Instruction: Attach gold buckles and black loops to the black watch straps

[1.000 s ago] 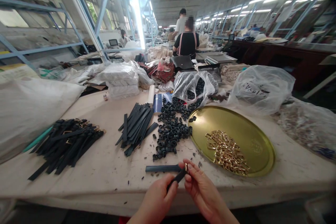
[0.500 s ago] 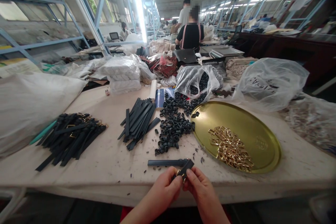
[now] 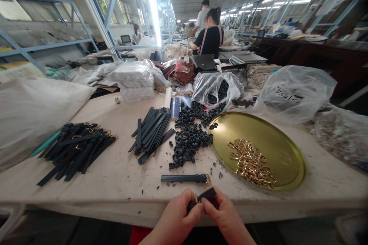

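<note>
Buckled pile: far left, black straps with gold hardware.
Plain straps: heaped loosely, next along.
Lying strap: flat just beyond the hands, buckle end to the right.
Held strap: between both hands above the table's near edge, free end tilted up-right. Likely light and bendy with some spring; not fragile.
Best hold: I'd pinch the flat faces close to the hardware; polished metal is probably slippery, strap surface grippier.
Left hand: fingers curled around the strap's lower part, thumb on top; gripping it.
Held buckle: on the strap, right at the left fingertips.
Right hand: thumb and index look pinched on the strap, right of the buckle; other fingertips hidden, can't tell.
Gold tray: right side, loose buckles heaped on it.
</note>
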`<act>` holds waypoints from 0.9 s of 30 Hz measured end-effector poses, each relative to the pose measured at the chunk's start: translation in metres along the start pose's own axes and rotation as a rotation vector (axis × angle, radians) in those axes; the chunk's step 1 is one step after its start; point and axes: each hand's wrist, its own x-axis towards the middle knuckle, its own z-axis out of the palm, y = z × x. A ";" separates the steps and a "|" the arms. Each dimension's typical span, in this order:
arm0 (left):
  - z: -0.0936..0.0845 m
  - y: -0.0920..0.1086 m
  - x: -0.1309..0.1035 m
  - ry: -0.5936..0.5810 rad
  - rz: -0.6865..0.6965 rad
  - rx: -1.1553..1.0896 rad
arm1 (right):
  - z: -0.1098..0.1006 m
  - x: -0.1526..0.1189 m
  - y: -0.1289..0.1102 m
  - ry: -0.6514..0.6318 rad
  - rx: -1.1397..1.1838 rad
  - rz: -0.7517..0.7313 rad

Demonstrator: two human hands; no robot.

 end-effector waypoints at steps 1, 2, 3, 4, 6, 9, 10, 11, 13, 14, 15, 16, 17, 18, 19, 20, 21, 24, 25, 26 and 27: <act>-0.002 0.001 0.000 -0.026 0.004 -0.019 | -0.001 0.001 -0.002 -0.049 0.059 0.017; -0.004 0.000 0.001 -0.044 0.000 -0.044 | -0.002 0.001 -0.005 -0.087 0.098 0.016; -0.005 -0.001 0.003 -0.055 -0.011 -0.081 | -0.002 0.001 -0.008 -0.113 0.109 -0.003; -0.006 -0.002 0.006 -0.059 -0.027 -0.130 | -0.003 0.001 -0.011 -0.128 0.093 -0.034; -0.006 -0.006 0.011 -0.045 -0.045 -0.260 | -0.008 0.005 -0.020 -0.194 0.007 -0.098; -0.008 -0.009 0.016 -0.017 0.016 -0.373 | -0.023 0.027 -0.035 -0.282 -0.213 -0.158; -0.009 -0.009 0.016 -0.014 0.040 -0.359 | -0.029 0.039 -0.040 -0.246 -0.320 -0.178; -0.010 -0.009 0.016 -0.017 0.053 -0.331 | -0.036 0.053 -0.045 -0.123 -0.462 -0.218; -0.012 -0.008 0.015 -0.012 0.045 -0.272 | -0.048 0.084 -0.052 0.122 -0.703 -0.280; -0.013 -0.008 0.015 -0.005 0.030 -0.255 | -0.052 0.099 -0.054 0.184 -0.745 -0.288; -0.014 -0.008 0.015 0.003 0.015 -0.245 | -0.054 0.112 -0.054 0.221 -0.778 -0.292; -0.015 -0.008 0.015 0.010 0.005 -0.233 | -0.055 0.124 -0.054 0.234 -0.794 -0.292; -0.016 -0.008 0.015 0.010 0.000 -0.215 | -0.054 0.133 -0.054 0.238 -0.808 -0.291; -0.017 -0.009 0.016 0.005 0.002 -0.195 | -0.052 0.140 -0.053 0.234 -0.815 -0.290; -0.018 -0.009 0.017 -0.003 0.007 -0.174 | -0.050 0.145 -0.051 0.228 -0.813 -0.289; -0.019 -0.010 0.018 -0.010 0.014 -0.158 | -0.049 0.147 -0.050 0.220 -0.802 -0.290; -0.019 -0.012 0.020 -0.008 0.016 -0.148 | -0.048 0.147 -0.048 0.212 -0.781 -0.292; -0.018 -0.014 0.024 0.038 -0.022 -0.180 | -0.049 0.136 -0.045 0.181 -0.663 -0.299; -0.018 -0.014 0.025 0.058 -0.041 -0.205 | -0.050 0.129 -0.044 0.162 -0.607 -0.290; -0.017 -0.013 0.027 0.075 -0.055 -0.230 | -0.050 0.122 -0.042 0.138 -0.546 -0.274; -0.017 -0.010 0.028 0.088 -0.059 -0.250 | -0.049 0.113 -0.041 0.112 -0.485 -0.253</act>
